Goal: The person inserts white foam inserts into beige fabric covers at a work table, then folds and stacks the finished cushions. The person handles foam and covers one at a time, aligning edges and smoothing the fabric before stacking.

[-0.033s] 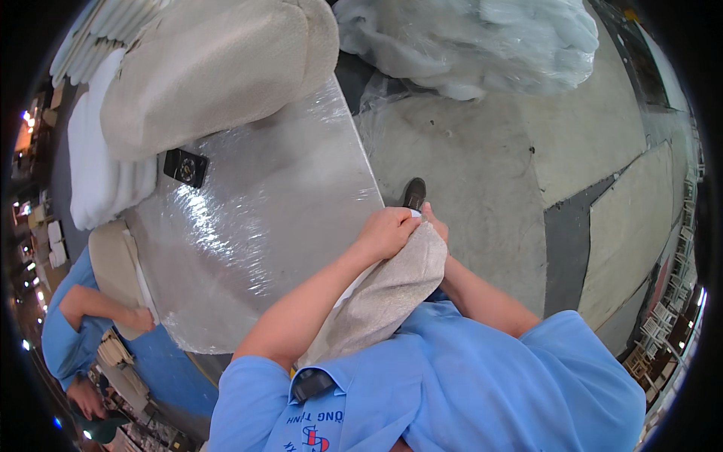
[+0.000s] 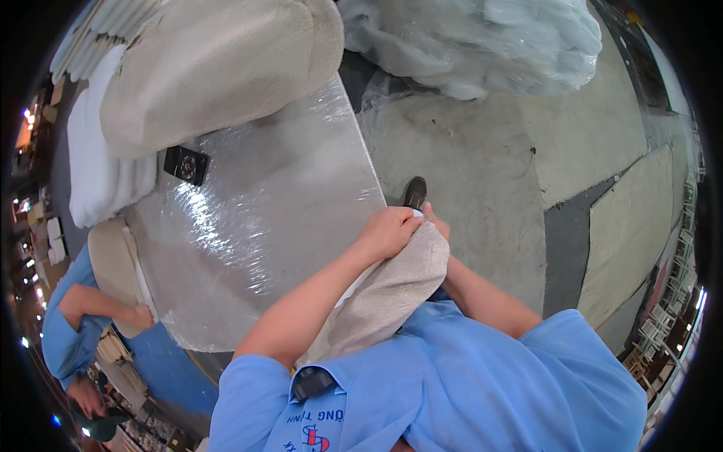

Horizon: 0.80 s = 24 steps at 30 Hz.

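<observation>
A beige textured fabric cover point(image 2: 399, 282) is held up close against my body, its narrow end gathered between both hands. My left hand point(image 2: 388, 232) grips its upper left edge, fingers curled, with a small bit of white at the fingertips. On the other side, my right hand point(image 2: 438, 224) is closed on the same end; the fabric partly hides it, and the thumb points up. A white layer shows along the cover's left edge. To my left is a table point(image 2: 301, 211) topped with shiny clear film.
Large beige cushions point(image 2: 218, 75) and stacked white padding point(image 2: 102, 166) occupy the table's far left, near a black phone-like device point(image 2: 186, 165). A co-worker's arm point(image 2: 105, 305) holds another beige cushion point(image 2: 117, 275) at left. A plastic-wrapped white bundle point(image 2: 482, 45) lies ahead; flat sheets point(image 2: 633, 218) cover the floor rightward.
</observation>
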Available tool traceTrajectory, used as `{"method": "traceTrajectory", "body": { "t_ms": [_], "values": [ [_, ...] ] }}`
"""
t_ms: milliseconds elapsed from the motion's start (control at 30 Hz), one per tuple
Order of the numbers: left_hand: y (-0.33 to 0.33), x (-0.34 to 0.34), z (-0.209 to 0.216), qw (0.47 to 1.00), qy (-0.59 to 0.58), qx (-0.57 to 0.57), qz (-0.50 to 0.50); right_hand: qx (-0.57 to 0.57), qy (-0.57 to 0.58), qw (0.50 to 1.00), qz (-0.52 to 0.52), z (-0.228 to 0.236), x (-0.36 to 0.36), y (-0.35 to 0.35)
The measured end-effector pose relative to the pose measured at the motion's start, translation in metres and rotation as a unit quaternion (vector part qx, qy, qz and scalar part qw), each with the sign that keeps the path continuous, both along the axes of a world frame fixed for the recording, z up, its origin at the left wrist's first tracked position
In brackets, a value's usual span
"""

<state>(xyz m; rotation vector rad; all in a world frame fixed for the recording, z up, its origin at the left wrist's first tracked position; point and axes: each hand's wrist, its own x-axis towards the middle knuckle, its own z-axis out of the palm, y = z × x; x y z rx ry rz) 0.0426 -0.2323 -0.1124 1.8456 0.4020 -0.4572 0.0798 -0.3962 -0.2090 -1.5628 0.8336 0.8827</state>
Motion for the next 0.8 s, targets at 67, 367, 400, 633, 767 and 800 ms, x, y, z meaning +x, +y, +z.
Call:
{"method": "traceTrajectory", "body": {
  "t_ms": [67,367,400,633,767,800],
  "values": [
    [-0.002,0.004,-0.007,1.000,0.005,0.013,-0.003,0.009,-0.018,0.999,0.028,-0.009,0.003,0.000],
    [-0.009,0.014,-0.029,0.996,0.051,0.060,-0.030,0.285,0.155,0.945,-0.037,0.029,0.005,0.008],
    [-0.009,0.013,-0.026,0.995,0.052,0.076,-0.035,0.308,0.161,0.937,-0.034,0.021,0.003,0.004],
    [0.059,-0.128,0.015,0.989,0.123,-0.083,-0.007,0.393,0.182,0.901,0.019,-0.006,0.001,-0.010],
    [0.039,-0.230,0.055,0.995,0.079,-0.017,0.064,0.390,0.168,0.904,0.051,-0.004,0.001,-0.016],
    [0.034,-0.240,0.056,0.993,0.080,-0.024,0.083,0.387,0.164,0.905,0.059,-0.003,0.001,-0.018]
  ]
}}
